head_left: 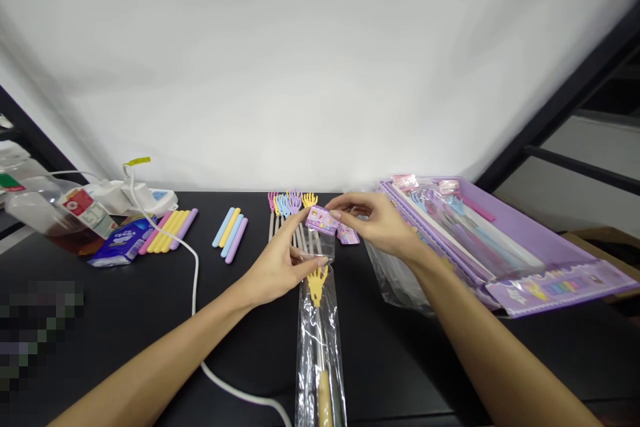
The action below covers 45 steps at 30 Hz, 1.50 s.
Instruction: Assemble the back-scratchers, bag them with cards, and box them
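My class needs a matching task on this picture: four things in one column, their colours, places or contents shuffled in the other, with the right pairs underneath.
Column one
1. Hand-shaped head nearest the camera
2. Open box
3. Cable
4. Bottle

Column two
A. White, running across the black table
B. At the far left, with dark liquid inside
C. Yellow, inside a clear bag
D. Purple, on the right side

Right pairs: 1-C, 2-D, 3-A, 4-B

Tabletop workspace (135, 300) with plastic bags (395, 278)
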Each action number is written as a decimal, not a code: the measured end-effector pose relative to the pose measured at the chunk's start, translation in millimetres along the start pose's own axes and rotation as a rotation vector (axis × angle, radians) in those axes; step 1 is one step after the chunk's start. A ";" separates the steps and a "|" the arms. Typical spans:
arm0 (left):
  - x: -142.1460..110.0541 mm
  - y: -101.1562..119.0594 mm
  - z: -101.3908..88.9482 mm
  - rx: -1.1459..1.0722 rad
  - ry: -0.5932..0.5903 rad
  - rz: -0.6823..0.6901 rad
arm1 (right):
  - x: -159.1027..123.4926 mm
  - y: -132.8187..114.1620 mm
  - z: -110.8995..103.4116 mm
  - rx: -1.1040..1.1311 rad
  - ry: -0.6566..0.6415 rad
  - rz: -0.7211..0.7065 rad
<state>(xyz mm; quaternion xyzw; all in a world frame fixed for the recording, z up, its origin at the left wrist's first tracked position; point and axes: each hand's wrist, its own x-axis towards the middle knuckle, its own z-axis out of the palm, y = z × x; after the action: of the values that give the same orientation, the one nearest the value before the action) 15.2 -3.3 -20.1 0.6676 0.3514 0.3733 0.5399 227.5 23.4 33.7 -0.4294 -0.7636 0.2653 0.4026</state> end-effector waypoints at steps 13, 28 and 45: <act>-0.1 3.3 -0.9 0.016 0.007 0.028 | -3.7 -0.5 6.5 -0.067 -0.104 -0.027; 1.0 1.0 -1.1 0.033 0.037 0.089 | -13.6 0.7 15.8 -0.091 -0.073 -0.106; 1.3 3.2 -1.2 0.062 0.073 0.132 | -10.3 -1.7 32.4 0.444 0.189 0.318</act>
<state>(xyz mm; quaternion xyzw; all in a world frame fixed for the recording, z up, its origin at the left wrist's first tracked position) 14.9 -2.1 -16.6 0.6917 0.3372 0.4211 0.4801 202.6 11.6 13.6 -0.4677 -0.5691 0.4445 0.5097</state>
